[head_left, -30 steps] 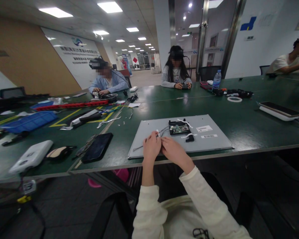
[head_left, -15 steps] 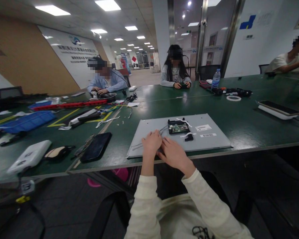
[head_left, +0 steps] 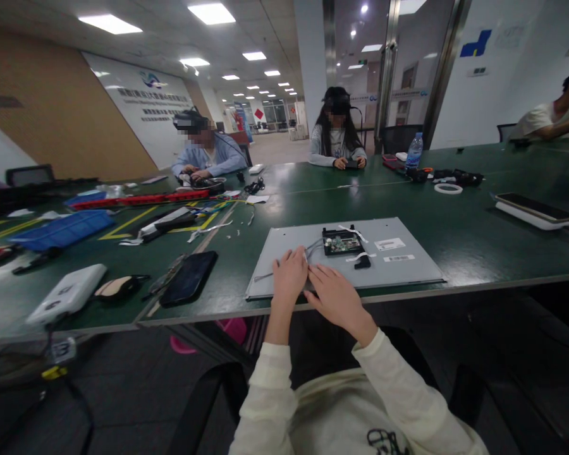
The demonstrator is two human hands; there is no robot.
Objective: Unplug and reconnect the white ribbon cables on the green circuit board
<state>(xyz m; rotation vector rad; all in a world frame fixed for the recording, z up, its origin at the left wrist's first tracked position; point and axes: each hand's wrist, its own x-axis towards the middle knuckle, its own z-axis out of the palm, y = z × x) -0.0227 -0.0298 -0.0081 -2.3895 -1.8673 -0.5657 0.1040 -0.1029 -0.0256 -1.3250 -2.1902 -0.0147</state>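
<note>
while left hand (head_left: pixel 289 276) and right hand (head_left: pixel 334 294) lie spread flat on grey panel (head_left: pixel 408 273), wires (head_left: pixel 313 247) lie near.

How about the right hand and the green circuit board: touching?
Apart. The head view shows the right hand resting on the grey panel, with a bare strip of panel between its fingers and the circuit board.

Cream long sleeves, cream top with a black scribbled mark.
</note>
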